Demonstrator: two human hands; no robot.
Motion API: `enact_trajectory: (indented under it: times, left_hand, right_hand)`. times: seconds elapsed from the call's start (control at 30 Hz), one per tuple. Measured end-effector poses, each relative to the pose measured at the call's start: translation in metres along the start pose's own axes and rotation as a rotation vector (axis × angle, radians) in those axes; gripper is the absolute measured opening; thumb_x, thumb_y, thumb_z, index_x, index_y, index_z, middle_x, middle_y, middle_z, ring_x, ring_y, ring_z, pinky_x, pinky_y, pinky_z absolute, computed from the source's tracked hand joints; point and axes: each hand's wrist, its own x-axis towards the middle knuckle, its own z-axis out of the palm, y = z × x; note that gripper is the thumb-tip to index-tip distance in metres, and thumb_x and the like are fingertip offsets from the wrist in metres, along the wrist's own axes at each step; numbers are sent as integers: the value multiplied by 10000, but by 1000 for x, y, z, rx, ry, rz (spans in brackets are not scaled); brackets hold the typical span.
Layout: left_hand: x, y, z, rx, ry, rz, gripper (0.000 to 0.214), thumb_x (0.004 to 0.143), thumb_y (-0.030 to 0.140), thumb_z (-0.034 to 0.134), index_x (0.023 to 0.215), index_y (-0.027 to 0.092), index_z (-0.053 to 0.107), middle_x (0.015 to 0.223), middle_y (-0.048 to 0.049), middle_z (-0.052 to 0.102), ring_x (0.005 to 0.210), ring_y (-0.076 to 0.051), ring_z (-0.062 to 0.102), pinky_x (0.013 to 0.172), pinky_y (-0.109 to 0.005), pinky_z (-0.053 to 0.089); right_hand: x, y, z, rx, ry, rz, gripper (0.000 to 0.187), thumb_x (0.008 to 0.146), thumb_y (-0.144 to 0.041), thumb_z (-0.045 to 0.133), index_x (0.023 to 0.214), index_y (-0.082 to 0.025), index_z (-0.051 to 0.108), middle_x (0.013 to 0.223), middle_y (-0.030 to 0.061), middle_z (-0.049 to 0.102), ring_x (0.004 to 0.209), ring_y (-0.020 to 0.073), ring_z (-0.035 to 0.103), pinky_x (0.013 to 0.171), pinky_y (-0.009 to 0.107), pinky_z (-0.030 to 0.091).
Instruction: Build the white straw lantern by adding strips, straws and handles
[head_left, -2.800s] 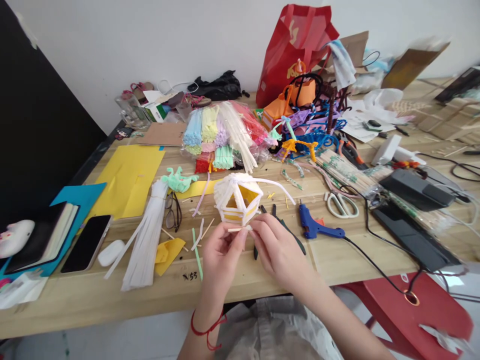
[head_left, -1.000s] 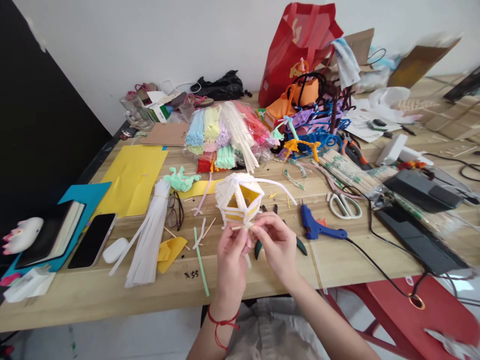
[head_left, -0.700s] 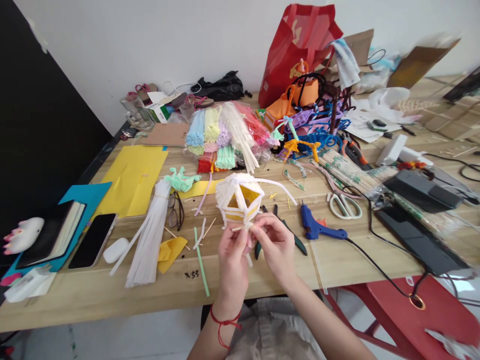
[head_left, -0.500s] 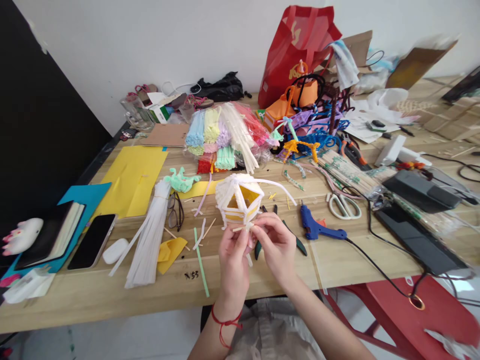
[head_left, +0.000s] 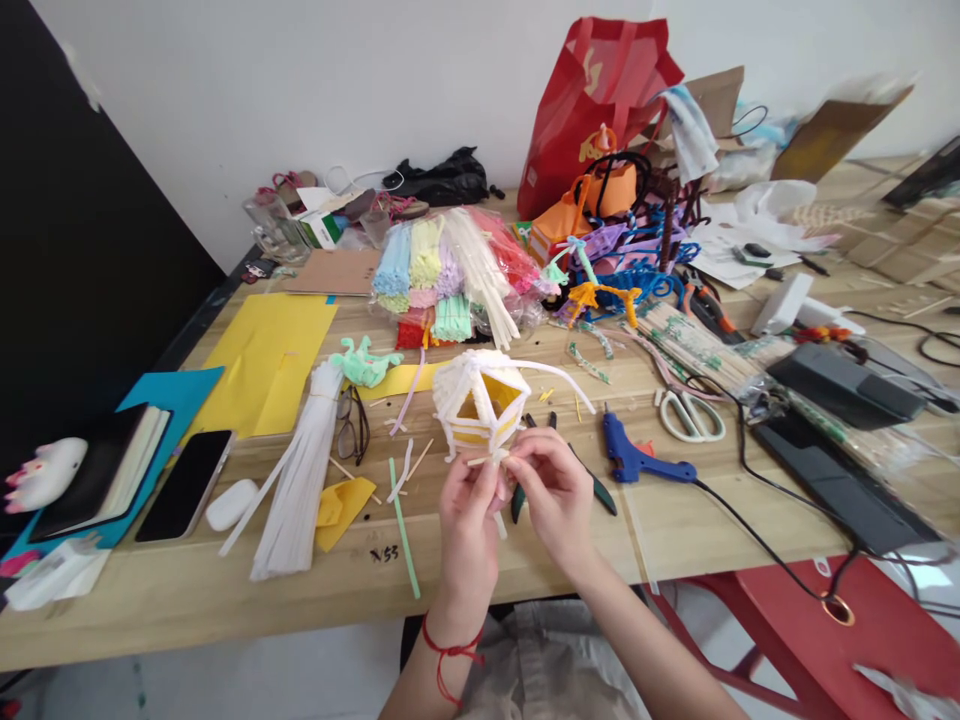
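Left hand (head_left: pixel 472 500) closer to right hand (head_left: pixel 553 495) than earlier. Left pinches pale stick (head_left: pixel 478 461), right pinches white strip (head_left: pixel 500 525), just before lantern-like frame (head_left: pixel 480 405) on bench (head_left: pixel 225 612). Apparently wrapping stick; next winding calls for steady grip.

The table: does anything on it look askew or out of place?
Yes: one strip splays leftward from the white bundle, out of line with the rest. A pale strand seems to jut loosely from the little house.
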Motion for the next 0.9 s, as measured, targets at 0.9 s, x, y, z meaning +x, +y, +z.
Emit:
enact_trajectory:
  times: [0.9]
  left_hand:
    - [0, 3, -7, 431, 84, 331, 138, 791, 311, 720, 828, 189, 668, 855, -29, 657, 825, -149, 616, 778, -255, 488]
  right_hand:
    - [3, -17, -2, 169, -67, 507, 207, 787, -371, 708, 791, -181, 626, 601, -28, 554, 506, 94, 482, 486, 227, 409]
